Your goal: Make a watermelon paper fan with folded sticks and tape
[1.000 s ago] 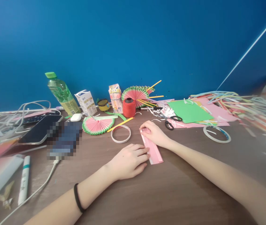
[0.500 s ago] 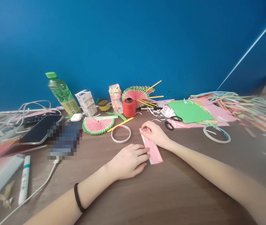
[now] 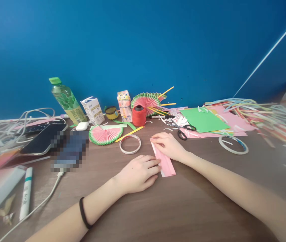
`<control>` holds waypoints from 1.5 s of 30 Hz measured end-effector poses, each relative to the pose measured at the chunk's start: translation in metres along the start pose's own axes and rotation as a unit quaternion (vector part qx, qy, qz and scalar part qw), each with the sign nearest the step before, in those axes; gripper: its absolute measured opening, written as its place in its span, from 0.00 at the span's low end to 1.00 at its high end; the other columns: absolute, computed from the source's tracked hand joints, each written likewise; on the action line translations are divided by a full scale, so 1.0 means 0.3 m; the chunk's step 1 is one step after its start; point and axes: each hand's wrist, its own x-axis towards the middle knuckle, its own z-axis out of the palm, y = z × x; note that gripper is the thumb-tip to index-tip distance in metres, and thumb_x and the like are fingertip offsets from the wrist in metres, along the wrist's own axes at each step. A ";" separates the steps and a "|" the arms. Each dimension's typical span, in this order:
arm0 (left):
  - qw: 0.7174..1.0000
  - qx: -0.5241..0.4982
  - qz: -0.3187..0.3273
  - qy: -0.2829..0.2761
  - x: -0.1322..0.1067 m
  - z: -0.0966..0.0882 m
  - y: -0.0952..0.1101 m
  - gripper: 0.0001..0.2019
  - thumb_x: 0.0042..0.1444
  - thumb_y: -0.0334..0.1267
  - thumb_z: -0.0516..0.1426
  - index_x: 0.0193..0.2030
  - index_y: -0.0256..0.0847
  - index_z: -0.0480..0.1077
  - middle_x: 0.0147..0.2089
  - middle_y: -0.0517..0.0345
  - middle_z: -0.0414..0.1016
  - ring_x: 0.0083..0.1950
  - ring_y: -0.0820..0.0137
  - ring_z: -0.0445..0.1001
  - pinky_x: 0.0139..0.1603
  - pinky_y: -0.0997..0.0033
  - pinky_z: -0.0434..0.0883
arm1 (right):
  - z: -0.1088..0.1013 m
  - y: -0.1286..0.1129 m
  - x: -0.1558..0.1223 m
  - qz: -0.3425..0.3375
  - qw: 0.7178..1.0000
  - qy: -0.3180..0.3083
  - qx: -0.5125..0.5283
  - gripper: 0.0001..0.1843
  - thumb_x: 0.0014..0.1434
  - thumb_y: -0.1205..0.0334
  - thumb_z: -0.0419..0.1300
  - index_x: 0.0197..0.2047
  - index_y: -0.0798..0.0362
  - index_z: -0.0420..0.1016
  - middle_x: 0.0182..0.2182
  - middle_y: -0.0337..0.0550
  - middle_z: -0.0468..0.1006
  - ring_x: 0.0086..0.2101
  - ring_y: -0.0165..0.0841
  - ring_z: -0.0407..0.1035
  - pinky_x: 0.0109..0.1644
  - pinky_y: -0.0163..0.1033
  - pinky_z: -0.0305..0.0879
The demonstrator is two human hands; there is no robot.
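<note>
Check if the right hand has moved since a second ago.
Yes, slightly: the right hand has shifted rightward, away from the tape roll, which hasn't visibly moved.

This looks like an indoor craft desk (image 3: pixel 178 211), its back edge along a blue wall (image 3: pixel 143 50), judging by the pleated watermelon fan (image 3: pixel 106 135), red thread cone (image 3: pixel 139 118) and green paper (image 3: pixel 204 121).
</note>
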 end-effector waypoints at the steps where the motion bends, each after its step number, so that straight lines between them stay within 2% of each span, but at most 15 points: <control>1: 1.000 0.000 0.000 0.001 0.000 0.000 0.000 0.15 0.58 0.35 0.47 0.51 0.41 0.66 0.58 0.53 0.66 0.56 0.64 0.64 0.55 0.61 0.63 | 0.002 -0.002 0.004 0.011 1.000 0.002 0.003 0.12 0.58 0.66 0.52 0.39 0.49 0.77 0.43 0.45 0.75 0.45 0.39 0.65 0.46 0.48 0.57; 6: 1.000 -0.005 0.002 0.014 -0.002 0.000 0.000 0.15 0.58 0.35 0.47 0.50 0.41 0.66 0.56 0.52 0.68 0.56 0.64 0.65 0.54 0.61 0.64 | 0.001 -0.010 0.023 0.034 0.999 0.004 0.018 0.09 0.57 0.63 0.55 0.32 0.50 0.77 0.40 0.45 0.76 0.41 0.39 0.66 0.45 0.48 0.57; 10: 1.000 -0.002 0.003 0.013 -0.001 0.000 0.000 0.15 0.58 0.35 0.47 0.50 0.41 0.67 0.57 0.52 0.67 0.56 0.64 0.64 0.54 0.61 0.64 | -0.028 -0.001 0.030 0.027 0.998 -0.037 0.036 0.06 0.53 0.64 0.58 0.33 0.50 0.76 0.43 0.43 0.75 0.44 0.40 0.65 0.49 0.50 0.56; 14: 1.000 -0.007 0.003 0.018 -0.001 0.000 -0.001 0.15 0.58 0.34 0.47 0.50 0.41 0.67 0.57 0.52 0.67 0.55 0.64 0.65 0.54 0.62 0.64 | -0.048 0.010 0.024 0.011 0.995 -0.082 0.063 0.14 0.48 0.63 0.62 0.40 0.50 0.74 0.48 0.44 0.71 0.49 0.43 0.62 0.52 0.54 0.54; 17: 1.000 -0.010 -0.004 0.020 -0.004 0.001 -0.003 0.15 0.58 0.34 0.48 0.50 0.42 0.67 0.56 0.52 0.68 0.55 0.65 0.65 0.54 0.61 0.64 | -0.031 0.015 0.015 0.012 0.996 -0.045 0.074 0.11 0.51 0.67 0.57 0.40 0.51 0.72 0.47 0.45 0.72 0.48 0.41 0.62 0.52 0.53 0.54; 21: 1.000 -0.005 -0.006 0.027 -0.006 0.001 -0.007 0.14 0.59 0.34 0.46 0.48 0.41 0.68 0.55 0.53 0.68 0.55 0.65 0.65 0.54 0.62 0.63 | 0.001 0.022 0.006 0.048 0.994 0.023 0.093 0.19 0.51 0.69 0.55 0.48 0.52 0.67 0.47 0.47 0.70 0.47 0.40 0.62 0.52 0.50 0.55; 25: 0.999 -0.004 -0.018 0.044 -0.007 0.001 -0.008 0.14 0.60 0.33 0.45 0.46 0.42 0.68 0.53 0.54 0.70 0.53 0.66 0.67 0.53 0.63 0.64 | 0.004 0.026 0.006 0.047 0.993 0.030 0.106 0.21 0.49 0.70 0.56 0.48 0.51 0.66 0.38 0.43 0.72 0.42 0.39 0.63 0.50 0.48 0.56; 29: 0.998 -0.020 -0.028 0.051 -0.007 -0.001 -0.009 0.13 0.59 0.33 0.45 0.44 0.42 0.69 0.52 0.54 0.71 0.53 0.67 0.67 0.52 0.64 0.64 | -0.004 0.027 0.009 0.048 0.986 0.038 0.152 0.20 0.47 0.71 0.55 0.46 0.52 0.66 0.36 0.42 0.70 0.40 0.36 0.64 0.48 0.45 0.59; 34: 0.996 -0.063 -0.040 0.052 -0.005 -0.005 -0.012 0.12 0.60 0.32 0.45 0.41 0.41 0.68 0.49 0.55 0.72 0.51 0.68 0.68 0.52 0.65 0.64 | -0.007 0.038 0.016 0.086 0.965 0.059 0.241 0.16 0.48 0.67 0.57 0.43 0.52 0.68 0.32 0.40 0.68 0.31 0.30 0.64 0.36 0.37 0.63; 37: 0.989 -0.101 -0.084 0.073 -0.002 -0.005 -0.017 0.10 0.58 0.32 0.46 0.40 0.41 0.67 0.47 0.55 0.72 0.48 0.68 0.69 0.51 0.66 0.65 | -0.012 0.040 0.023 0.116 0.944 0.061 0.301 0.14 0.47 0.65 0.58 0.40 0.54 0.69 0.30 0.39 0.70 0.28 0.29 0.65 0.33 0.37 0.63; 41: 0.949 -0.155 -0.242 0.130 0.002 -0.009 -0.028 0.07 0.57 0.35 0.48 0.38 0.39 0.64 0.37 0.56 0.70 0.34 0.72 0.70 0.37 0.69 0.69 | -0.021 0.025 0.028 0.112 0.927 0.076 0.349 0.12 0.47 0.62 0.60 0.38 0.54 0.69 0.28 0.40 0.72 0.31 0.31 0.67 0.35 0.38 0.63; 43: 0.932 -0.183 -0.285 0.126 0.005 -0.015 -0.032 0.08 0.57 0.39 0.48 0.35 0.39 0.64 0.34 0.59 0.69 0.30 0.73 0.68 0.33 0.70 0.67 | -0.022 0.014 0.029 0.107 0.923 0.099 0.355 0.11 0.48 0.61 0.60 0.37 0.53 0.69 0.29 0.40 0.72 0.32 0.32 0.67 0.36 0.39 0.64; 45: 0.928 -0.216 -0.286 0.103 0.009 -0.020 -0.034 0.10 0.58 0.42 0.47 0.32 0.40 0.64 0.32 0.60 0.70 0.31 0.72 0.68 0.35 0.70 0.66 | -0.022 0.001 0.028 0.108 0.922 0.124 0.351 0.10 0.49 0.61 0.59 0.37 0.53 0.69 0.29 0.41 0.72 0.32 0.32 0.67 0.37 0.40 0.64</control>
